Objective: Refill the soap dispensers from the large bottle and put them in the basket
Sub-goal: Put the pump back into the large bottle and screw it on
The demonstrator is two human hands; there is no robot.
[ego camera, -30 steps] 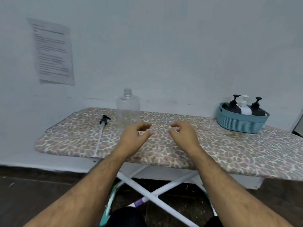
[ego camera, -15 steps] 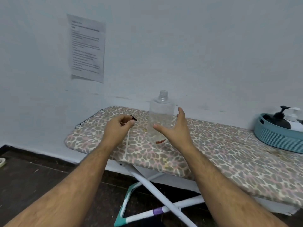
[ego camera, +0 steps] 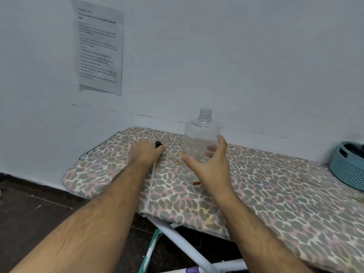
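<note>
Two bare arms reach out over an ironing board (ego camera: 275, 203) with a spotty cover. The right hand (ego camera: 211, 164) is spread wide, thumb out to the side, with its fingers going round the big clear bottle (ego camera: 201, 134). The bottle stands up straight on the board with no cap on. The left hand (ego camera: 146, 153) is curled down over the black pump head (ego camera: 158, 144), and the pump's long white tube (ego camera: 150, 186) lies on the board under that arm. Far to the right sits a blue basket (ego camera: 348, 168), partly cut off. A paper sheet (ego camera: 98, 48) hangs on the wall behind.
</note>
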